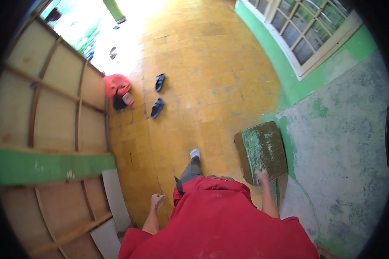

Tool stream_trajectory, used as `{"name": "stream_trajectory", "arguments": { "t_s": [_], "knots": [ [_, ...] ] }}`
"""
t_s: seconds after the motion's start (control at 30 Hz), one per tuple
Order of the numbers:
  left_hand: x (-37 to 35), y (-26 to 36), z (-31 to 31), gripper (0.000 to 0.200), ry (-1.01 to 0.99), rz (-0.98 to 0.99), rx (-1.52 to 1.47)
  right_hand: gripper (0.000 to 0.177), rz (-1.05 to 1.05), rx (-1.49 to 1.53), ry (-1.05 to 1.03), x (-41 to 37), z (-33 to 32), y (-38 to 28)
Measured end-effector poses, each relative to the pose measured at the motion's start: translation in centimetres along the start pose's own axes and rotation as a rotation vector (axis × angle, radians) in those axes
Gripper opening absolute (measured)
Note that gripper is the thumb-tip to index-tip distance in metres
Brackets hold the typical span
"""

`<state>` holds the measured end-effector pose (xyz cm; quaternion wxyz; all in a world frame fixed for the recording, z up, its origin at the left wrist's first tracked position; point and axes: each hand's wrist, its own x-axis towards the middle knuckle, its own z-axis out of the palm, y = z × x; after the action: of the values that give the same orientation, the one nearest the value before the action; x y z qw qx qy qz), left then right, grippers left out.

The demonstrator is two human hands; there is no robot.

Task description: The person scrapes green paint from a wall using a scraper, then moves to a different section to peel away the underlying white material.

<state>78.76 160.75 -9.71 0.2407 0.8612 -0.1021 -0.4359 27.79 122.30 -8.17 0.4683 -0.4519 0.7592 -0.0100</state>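
Note:
My left hand [158, 200] hangs low beside my red shirt [216, 216], over the tiled floor. Its fingers look curled closed, and whatever may be inside them is hidden. On the other side, my right hand [261, 176] overlaps the near end of a brown box-shaped block [270, 144]. Pale green, flaky patches cover much of the block's top. The right hand is small and blurred, so I cannot make out its fingers or whether it touches the block. One foot in a pale sock [195, 153] is on the floor ahead.
Dark sandals [157, 108] lie on the yellow tiles [203, 77]. A red-orange bag [117, 84] rests by the wooden-framed panel [56, 95] on the left. To the right stand a patchy grey-green wall [341, 129] and a white-framed window [309, 28].

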Motion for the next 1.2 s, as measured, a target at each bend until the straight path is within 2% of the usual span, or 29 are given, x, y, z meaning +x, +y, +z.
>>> {"name": "stream_trajectory", "arguments": {
  "t_s": [0.03,0.07,0.1,0.17,0.27,0.37,0.4,0.47,0.5,0.53,0.6,0.67,0.73,0.77,0.8,0.83,0.9,0.97,1.0,1.07,1.1,1.13,1.17,1.2],
  "knots": [
    [3.1,2.9,0.0,0.035,-0.010,-0.050,-0.002,0.030,0.114,0.016,0.101,-1.8,0.4,0.9],
    [6.2,5.9,0.1,0.035,-0.041,-0.029,0.017,0.026,0.161,-0.057,0.143,-5.5,0.1,-0.3],
    [9.6,9.8,-0.2,0.033,-0.034,0.032,0.037,0.020,0.270,0.185,0.040,-2.0,2.5,7.0],
    [15.0,19.3,-0.9,0.029,-0.055,0.199,0.069,0.015,0.591,0.325,-0.048,-5.2,3.4,6.7],
    [22.8,34.0,-0.4,0.035,-0.143,0.436,0.231,0.017,0.767,0.558,0.050,-8.2,6.3,5.2],
    [27.4,48.5,1.1,0.039,-0.189,0.633,0.322,0.017,0.859,0.613,0.086,-9.2,8.1,-2.3],
    [28.9,52.0,2.2,0.039,-0.208,0.655,0.345,0.017,0.873,0.646,0.092,-7.7,9.5,-2.5],
    [31.9,58.8,4.2,0.040,-0.204,0.669,0.447,0.016,0.808,0.718,-0.097,-3.3,14.0,-1.1],
    [36.4,59.0,6.0,0.039,-0.201,0.634,0.372,0.016,0.763,0.724,-0.110,-1.5,14.2,-3.2],
    [36.6,60.9,6.8,0.039,-0.213,0.650,0.397,0.016,0.774,0.755,-0.109,0.5,14.5,-4.7],
    [35.5,65.1,9.1,0.040,-0.226,0.598,0.412,0.018,0.647,0.899,-0.110,5.0,14.6,-7.7],
    [38.0,65.9,11.1,0.042,-0.282,0.696,0.492,0.020,0.620,0.687,-0.171,10.3,11.7,-13.2],
    [38.3,68.0,12.5,0.045,-0.258,0.610,0.551,0.020,0.170,0.454,-0.045,17.2,10.6,-13.8],
    [38.5,68.6,12.0,0.045,-0.277,0.607,0.587,0.020,0.197,0.343,-0.006,17.3,5.5,-19.2],
    [38.7,69.6,12.5,0.047,-0.328,0.511,0.569,0.044,0.402,0.538,0.078,17.5,0.4,-24.4],
    [39.1,70.9,13.0,0.048,-0.376,0.417,0.550,0.040,0.446,0.624,0.123,18.9,-2.8,-27.2],
    [42.6,71.1,13.5,0.049,-0.384,0.398,0.630,0.032,0.357,0.602,0.245,21.1,-8.7,-31.0],
    [44.3,74.0,14.2,0.051,-0.383,0.346,0.669,0.026,0.323,0.584,0.510,24.5,-10.7,-31.5],
    [44.6,77.0,15.0,0.051,-0.396,0.348,0.699,0.026,0.352,0.599,0.514,25.5,-11.7,-31.7],
    [45.8,83.1,17.3,0.053,-0.369,0.222,0.874,0.018,0.353,0.627,0.682,27.1,-12.8,-32.2],
    [47.5,85.4,18.7,0.054,-0.425,0.395,1.009,0.018,0.386,0.639,0.678,27.3,-12.8,-32.5],
    [49.3,88.2,20.1,0.053,-0.453,0.391,0.873,0.016,0.459,0.702,0.658,27.0,-12.7,-33.2],
    [54.4,89.4,21.3,0.053,-0.623,0.756,0.871,0.014,0.528,0.763,0.641,26.9,-12.8,-33.8],
    [54.4,93.4,24.0,0.052,-0.547,0.519,0.884,0.011,0.597,0.792,0.582,26.7,-12.1,-33.9]
  ]
}}
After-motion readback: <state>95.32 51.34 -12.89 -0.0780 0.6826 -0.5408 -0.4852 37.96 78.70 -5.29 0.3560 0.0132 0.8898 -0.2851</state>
